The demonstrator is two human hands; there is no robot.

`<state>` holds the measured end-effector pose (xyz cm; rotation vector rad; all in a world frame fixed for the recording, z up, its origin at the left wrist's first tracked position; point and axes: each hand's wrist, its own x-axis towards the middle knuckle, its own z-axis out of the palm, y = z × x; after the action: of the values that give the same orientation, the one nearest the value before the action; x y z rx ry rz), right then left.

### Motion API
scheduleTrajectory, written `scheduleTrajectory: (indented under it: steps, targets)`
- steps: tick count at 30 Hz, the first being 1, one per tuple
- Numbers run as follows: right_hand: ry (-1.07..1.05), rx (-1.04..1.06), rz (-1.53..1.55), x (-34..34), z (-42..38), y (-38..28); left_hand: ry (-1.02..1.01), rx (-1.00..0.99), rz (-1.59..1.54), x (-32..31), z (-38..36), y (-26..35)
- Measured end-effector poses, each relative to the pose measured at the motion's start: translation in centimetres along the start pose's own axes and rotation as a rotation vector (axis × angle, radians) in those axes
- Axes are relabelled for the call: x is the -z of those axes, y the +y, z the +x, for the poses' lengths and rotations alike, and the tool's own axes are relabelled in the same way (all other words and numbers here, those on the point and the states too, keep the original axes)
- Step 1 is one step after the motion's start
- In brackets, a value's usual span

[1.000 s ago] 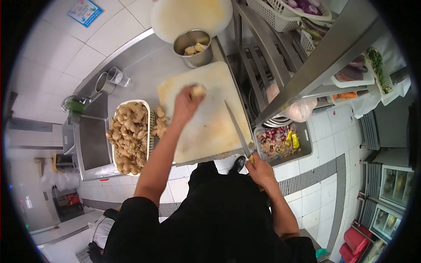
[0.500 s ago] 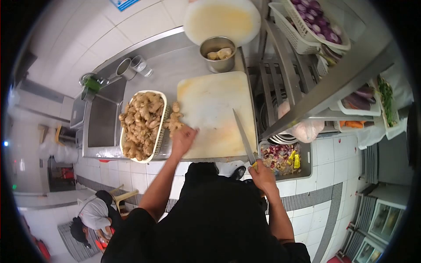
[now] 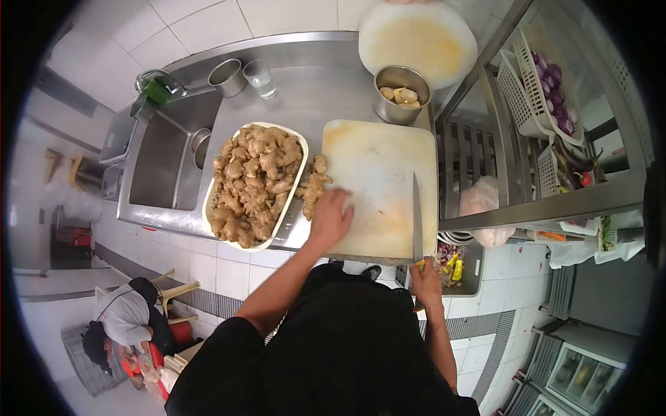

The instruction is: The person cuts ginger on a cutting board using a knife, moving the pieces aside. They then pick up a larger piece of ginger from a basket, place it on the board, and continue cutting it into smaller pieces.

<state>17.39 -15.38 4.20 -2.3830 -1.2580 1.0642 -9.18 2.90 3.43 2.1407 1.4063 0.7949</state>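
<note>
My right hand (image 3: 426,283) is closed round the yellow handle of a long kitchen knife (image 3: 417,218). Its blade points away from me over the right side of the white cutting board (image 3: 374,180). Over the board's left edge is my left hand (image 3: 331,220), fingers loosely bent and thumb apart, with nothing visible in it. Loose ginger (image 3: 315,188) lies just beyond that hand, between the board and a white basket (image 3: 303,147) heaped with ginger roots (image 3: 255,182).
Behind the board stands a steel pot (image 3: 401,114) with peeled pieces inside. A glass (image 3: 261,79) and a steel cup (image 3: 227,78) are near the sink (image 3: 166,163). A metal rack (image 3: 541,215) rises at the right. A person (image 3: 128,315) sits at lower left.
The view has shifted, so the counter sits differently in the frame. The knife now points more directly away from me, still in my right hand. My left hand stays beside the loose ginger.
</note>
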Motion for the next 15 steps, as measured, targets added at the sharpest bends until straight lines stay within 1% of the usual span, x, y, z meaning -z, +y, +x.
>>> scheduleTrajectory:
  steps: [2,3,4,5,6,7,8,9,10,11,12,13,14,15]
  targets:
    - [0.043,0.0,0.124,-1.1,0.7,1.2,0.082,-0.004,0.173,1.3,4.5,-1.2]
    - [0.116,0.087,0.111,-1.8,1.0,1.9,0.086,-0.007,0.161,1.4,6.4,-1.9]
    - [0.121,0.085,0.104,-1.5,0.7,0.7,0.051,0.05,0.251,1.2,7.8,-2.6]
    - [0.108,0.006,0.159,-1.2,0.2,-0.4,0.014,0.11,0.343,1.0,8.9,-3.2]
    - [0.092,-0.073,0.214,-1.1,-0.3,-1.3,0.012,0.112,0.34,0.7,9.7,-3.9]
    - [0.082,-0.075,0.277,-1.6,0.0,-1.1,-0.135,0.248,0.307,0.1,10.5,-4.7]
    - [0.089,-0.068,0.274,-2.0,0.0,-0.7,-0.273,0.378,0.271,-0.5,11.2,-5.3]
    - [0.112,-0.102,0.303,-2.1,0.0,-1.2,-0.218,0.329,0.297,-0.5,11.2,-5.6]
    - [0.133,-0.133,0.332,-2.2,-0.1,-1.6,-0.201,0.329,0.297,-0.8,11.6,-5.9]
    - [0.237,0.039,0.301,-3.4,0.7,-0.7,-0.151,0.26,0.306,-0.5,11.2,-6.3]
    - [0.226,0.042,0.293,-3.7,1.0,0.9,-0.119,0.186,0.314,-0.7,10.4,-6.3]
    - [0.171,-0.041,0.294,-2.6,0.2,-0.6,0.006,0.141,0.255,0.0,9.9,-5.5]
    - [0.128,-0.127,0.301,-1.9,-0.1,-2.1,0.006,0.128,0.251,0.7,9.9,-4.7]
    - [0.148,-0.138,0.307,-1.8,0.0,-2.7,0.15,0.055,0.018,1.4,9.9,-4.1]
